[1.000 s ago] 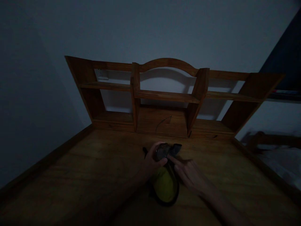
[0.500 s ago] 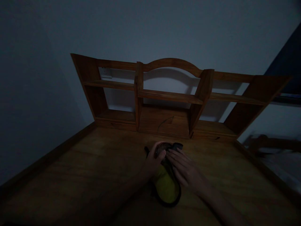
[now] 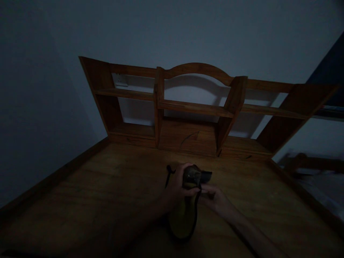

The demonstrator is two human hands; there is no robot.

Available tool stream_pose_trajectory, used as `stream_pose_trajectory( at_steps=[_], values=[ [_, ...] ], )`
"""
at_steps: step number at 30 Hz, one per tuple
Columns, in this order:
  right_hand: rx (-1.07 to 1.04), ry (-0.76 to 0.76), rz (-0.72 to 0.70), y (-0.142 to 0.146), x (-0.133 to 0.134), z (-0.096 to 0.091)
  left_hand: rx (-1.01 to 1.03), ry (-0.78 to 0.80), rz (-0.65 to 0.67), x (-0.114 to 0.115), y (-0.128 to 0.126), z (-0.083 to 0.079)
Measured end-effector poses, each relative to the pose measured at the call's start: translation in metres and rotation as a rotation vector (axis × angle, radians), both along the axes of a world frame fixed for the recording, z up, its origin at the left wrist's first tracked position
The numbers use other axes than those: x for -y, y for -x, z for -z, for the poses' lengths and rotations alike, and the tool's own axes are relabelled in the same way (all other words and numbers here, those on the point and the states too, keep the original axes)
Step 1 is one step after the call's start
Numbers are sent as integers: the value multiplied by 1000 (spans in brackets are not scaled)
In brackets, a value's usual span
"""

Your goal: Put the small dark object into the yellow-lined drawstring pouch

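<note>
Left grip (image 3: 176, 188) clasps the yellow-and-black item (image 3: 180, 223), right grip (image 3: 217, 201) I can't tell — looks light, pliable, likely best held by its dark rim (image 3: 196, 215)!

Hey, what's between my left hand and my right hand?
In the head view, part of a dark-edged yellow-green item lies between the left hand, which grips it, and the right hand, at its edge.

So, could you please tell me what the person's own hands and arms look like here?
The left hand and right hand are both bare, without gloves. The right forearm shows no sleeve in view. The left forearm fades into shadow, so any sleeve there is unclear. Rings or small markings cannot be made out.
</note>
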State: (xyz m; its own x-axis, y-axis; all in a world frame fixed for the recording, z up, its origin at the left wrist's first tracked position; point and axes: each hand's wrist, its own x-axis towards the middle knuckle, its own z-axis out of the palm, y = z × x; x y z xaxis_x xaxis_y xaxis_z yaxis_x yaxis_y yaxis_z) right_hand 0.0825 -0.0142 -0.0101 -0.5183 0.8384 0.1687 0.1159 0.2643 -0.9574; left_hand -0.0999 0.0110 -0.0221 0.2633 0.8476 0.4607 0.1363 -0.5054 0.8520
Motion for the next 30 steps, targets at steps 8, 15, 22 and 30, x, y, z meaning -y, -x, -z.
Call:
stream_pose_trajectory(
  at_steps=[8,15,22,30],
  values=[
    [-304,313,-51,0,-1,-6,-418,-275,-74,-12,7,-2],
    [-454,342,28,-2,-8,-1,-414,-432,-9,-11,6,-8],
    [-343,200,222,1,-11,13,-515,-592,19,-6,6,-7],
    [93,-357,316,0,-1,5,-218,-324,34,-15,-1,12]
  ],
)
